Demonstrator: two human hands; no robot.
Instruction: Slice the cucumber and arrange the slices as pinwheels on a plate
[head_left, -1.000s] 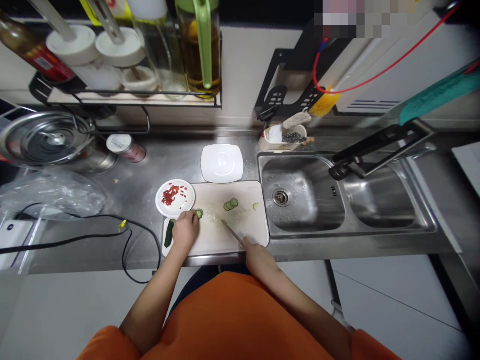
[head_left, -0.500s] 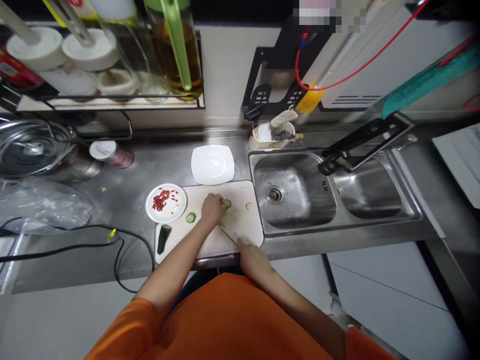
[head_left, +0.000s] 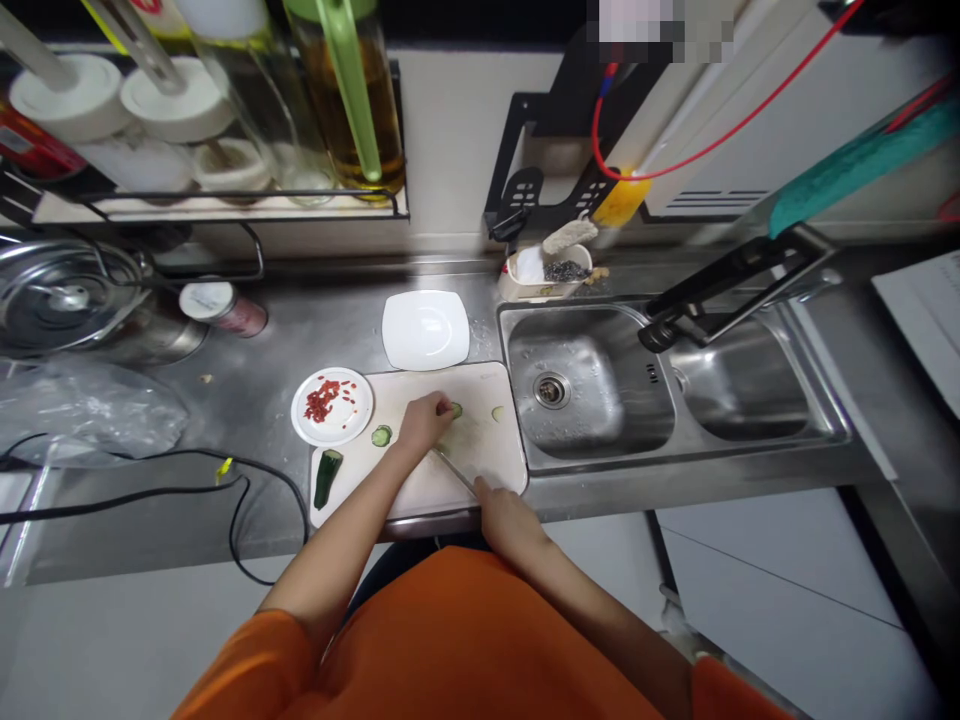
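Observation:
A white cutting board lies on the steel counter. My left hand is closed over cucumber slices near the board's middle. In my right hand, at the board's front edge, is a knife whose blade points toward the left hand. One loose slice lies left of the left hand and another slice lies to the right. The uncut cucumber piece rests at the board's left edge.
A small round plate of chopped red chili touches the board's left corner. An empty square white plate sits behind the board. A double sink lies to the right. Left are a black cable, plastic bag and pot lid.
My left hand left the cucumber piece at the board's left and moved right onto the slices in the middle. The knife edged closer to it. The camera shifted slightly.

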